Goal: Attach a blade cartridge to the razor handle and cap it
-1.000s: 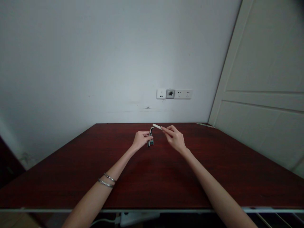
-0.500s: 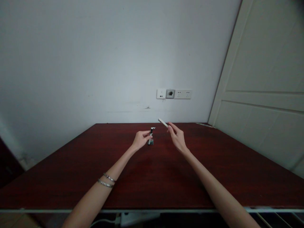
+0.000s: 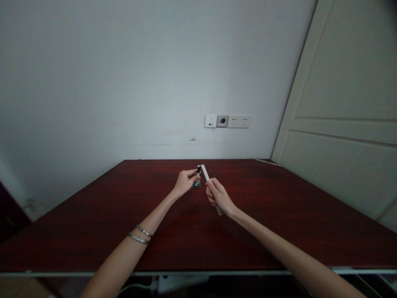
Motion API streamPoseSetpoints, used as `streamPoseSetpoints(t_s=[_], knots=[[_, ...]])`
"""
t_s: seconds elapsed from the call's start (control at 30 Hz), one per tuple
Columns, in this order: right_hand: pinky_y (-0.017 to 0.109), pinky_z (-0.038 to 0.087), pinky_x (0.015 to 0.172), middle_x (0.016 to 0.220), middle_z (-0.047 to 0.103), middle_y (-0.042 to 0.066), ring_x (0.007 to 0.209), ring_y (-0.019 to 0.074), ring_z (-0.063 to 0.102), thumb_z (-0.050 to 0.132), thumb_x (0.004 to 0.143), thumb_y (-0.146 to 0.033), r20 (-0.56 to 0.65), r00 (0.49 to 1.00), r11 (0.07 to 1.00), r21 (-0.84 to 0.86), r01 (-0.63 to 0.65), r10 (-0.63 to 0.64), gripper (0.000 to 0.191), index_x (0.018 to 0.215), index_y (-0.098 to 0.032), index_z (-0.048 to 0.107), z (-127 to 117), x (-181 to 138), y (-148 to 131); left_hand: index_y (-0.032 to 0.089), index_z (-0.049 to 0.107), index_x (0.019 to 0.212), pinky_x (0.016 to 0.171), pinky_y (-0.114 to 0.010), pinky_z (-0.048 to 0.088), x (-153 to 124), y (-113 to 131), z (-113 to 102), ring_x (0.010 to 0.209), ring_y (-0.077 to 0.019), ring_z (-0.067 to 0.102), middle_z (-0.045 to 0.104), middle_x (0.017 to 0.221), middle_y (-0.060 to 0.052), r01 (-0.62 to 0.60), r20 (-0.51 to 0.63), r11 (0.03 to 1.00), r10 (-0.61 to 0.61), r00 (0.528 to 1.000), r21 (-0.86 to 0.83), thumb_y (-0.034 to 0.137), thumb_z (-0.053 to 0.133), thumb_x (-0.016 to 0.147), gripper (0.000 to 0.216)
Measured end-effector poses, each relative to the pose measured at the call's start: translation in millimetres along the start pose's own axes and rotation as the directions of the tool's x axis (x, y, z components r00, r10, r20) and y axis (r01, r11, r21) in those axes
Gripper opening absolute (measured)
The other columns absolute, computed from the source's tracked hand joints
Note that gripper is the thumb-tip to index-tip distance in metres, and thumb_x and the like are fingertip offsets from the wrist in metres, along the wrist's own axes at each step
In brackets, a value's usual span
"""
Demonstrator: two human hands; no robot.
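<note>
My left hand [image 3: 185, 182] pinches a small upright object [image 3: 198, 169] with a silver top and a black neck; its kind is too small to make out. A dark greenish base [image 3: 196, 185] shows below the fingers, and whether it is one piece with the object I cannot tell. In my right hand [image 3: 220, 197], closed around its middle, is a slim white stick [image 3: 205, 173]. The stick leans up and to the left, its upper end right beside the silver top; whether they touch is unclear. Its lower end sticks out under my palm.
Both hands are above a dark red wooden table [image 3: 118, 219]. Behind it stands a pale wall with a row of sockets [image 3: 228, 121]. A white panelled door [image 3: 344, 103] is on the right. Below the front edge, a white cable [image 3: 136, 287] is visible.
My right hand has come down and to the left, changing its fingertip hold on the white stick to a fuller grasp. The stick's upper end is now beside the silver top. My left hand has barely moved.
</note>
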State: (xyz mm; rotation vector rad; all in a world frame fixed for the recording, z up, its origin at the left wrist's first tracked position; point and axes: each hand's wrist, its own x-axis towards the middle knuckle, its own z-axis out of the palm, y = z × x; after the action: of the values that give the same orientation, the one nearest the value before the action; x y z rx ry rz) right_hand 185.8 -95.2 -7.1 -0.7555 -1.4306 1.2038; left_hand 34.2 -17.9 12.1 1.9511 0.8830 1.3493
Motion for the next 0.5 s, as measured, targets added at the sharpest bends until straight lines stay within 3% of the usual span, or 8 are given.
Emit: streamPoseSetpoints(t_s=[0.13,0.3,0.5], knots=[[0.014,0.019,0.03,0.053,0.03,-0.01,0.035,0.0032,0.024,0.044,0.083,-0.052,-0.037,0.999,1.0,0.015,-0.003,0.003,0.031,0.083,-0.021,0.043,8.5,-9.9,2.1,0.011,0.069,0.09,0.06,-0.023,0.047,-0.3,1.9,0.5,0.067,-0.0148,0.061,0.069,0.081,-0.006,0.021,-0.023,0.999,-0.022,0.999,-0.042,0.025,0.06,0.07,0.026],[0.016,0.017,0.032,0.053,0.026,-0.01,0.038,0.0039,0.019,0.045,0.081,-0.054,-0.109,0.991,0.994,0.078,0.081,-0.072,0.034,0.084,-0.02,0.047,13.2,-3.1,-10.8,0.01,0.069,0.082,0.059,-0.023,0.047,-3.6,4.9,3.6,0.063,-0.0143,0.06,0.067,0.071,-0.005,0.012,0.047,0.999,-0.01,0.999,-0.052,0.028,0.063,0.07,0.022],[0.015,0.015,0.034,0.054,0.028,-0.009,0.04,0.0044,0.02,0.045,0.082,-0.054,-0.056,0.998,0.998,0.067,-0.009,0.013,0.033,0.08,-0.021,0.046,10.9,-13.5,7.1,0.009,0.067,0.092,0.056,-0.023,0.047,-0.6,7.9,0.2,0.064,-0.0149,0.061,0.068,0.08,-0.008,0.056,-0.017,0.991,-0.058,0.998,-0.125,0.029,0.062,0.07,0.03]])
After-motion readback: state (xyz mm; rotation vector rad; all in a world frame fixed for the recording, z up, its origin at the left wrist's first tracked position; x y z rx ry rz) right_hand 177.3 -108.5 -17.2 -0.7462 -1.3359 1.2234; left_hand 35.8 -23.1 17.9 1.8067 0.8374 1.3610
